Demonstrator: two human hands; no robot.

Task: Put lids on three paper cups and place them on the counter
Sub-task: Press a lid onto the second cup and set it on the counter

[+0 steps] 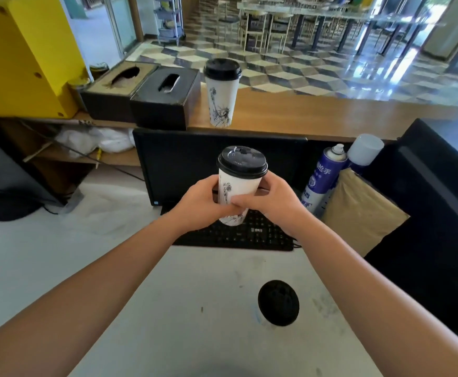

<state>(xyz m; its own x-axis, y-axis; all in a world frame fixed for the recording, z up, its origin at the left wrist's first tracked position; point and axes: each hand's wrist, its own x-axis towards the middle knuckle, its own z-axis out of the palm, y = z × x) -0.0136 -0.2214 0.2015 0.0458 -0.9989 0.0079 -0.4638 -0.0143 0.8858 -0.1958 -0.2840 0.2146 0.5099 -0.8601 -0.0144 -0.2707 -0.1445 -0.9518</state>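
Bare forearms [105, 278], left hand [199, 204], right hand [275, 201]

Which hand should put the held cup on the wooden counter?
Probably the right hand. It and the left hand both grip the white paper cup with a black lid, but the wooden counter lies bare on the right; dark tissue boxes crowd its left.

My held cup [238, 186] is white with black line sketches, its lid [243, 161] black. The counter cup [221, 102] is coloured the same, on a brown wooden counter [304, 110]. The third lid [278, 302] is black, my table [195, 281] pale grey. The floor [276, 63] shows grey, white and black cubes.
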